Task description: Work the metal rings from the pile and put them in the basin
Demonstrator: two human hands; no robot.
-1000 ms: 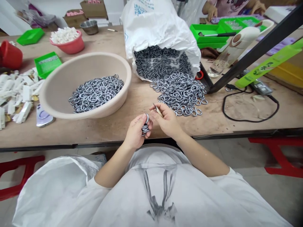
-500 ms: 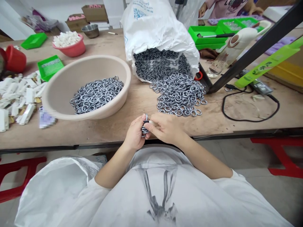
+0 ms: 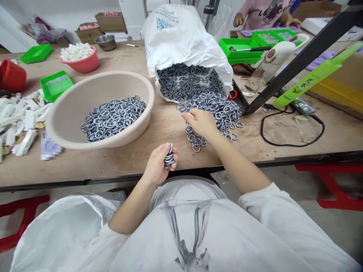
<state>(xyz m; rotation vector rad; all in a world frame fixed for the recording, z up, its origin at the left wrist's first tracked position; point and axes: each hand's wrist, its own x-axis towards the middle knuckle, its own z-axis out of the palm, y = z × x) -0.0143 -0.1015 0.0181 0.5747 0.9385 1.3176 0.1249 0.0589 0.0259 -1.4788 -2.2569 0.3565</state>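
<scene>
My left hand [image 3: 157, 165] is closed around a small stack of grey metal rings [image 3: 169, 161], just above the table's front edge. One ring stands up at the top between thumb and fingers. Over the left part of a loose pile of rings [image 3: 217, 107] is my right hand [image 3: 200, 122], its thumb and fingers pinched together; a small pale bit shows at the fingertips, too small to name. The pile spills from the mouth of a white sack [image 3: 187, 41] lying on its side. A large beige basin [image 3: 65, 113] to the left holds many more rings.
White pieces [image 3: 28, 121] lie at the far left near a green tray [image 3: 56, 85] and a red bowl [image 3: 85, 66]. On the right are a slanted black bar [image 3: 283, 70], a bottle [image 3: 262, 68] and a black cable [image 3: 263, 132]. Another person [image 3: 263, 15] sits across the table.
My right hand has left my left hand and moved forward and right to the ring pile. The left hand keeps its rings. A few rings have shifted toward the pile's front edge.
</scene>
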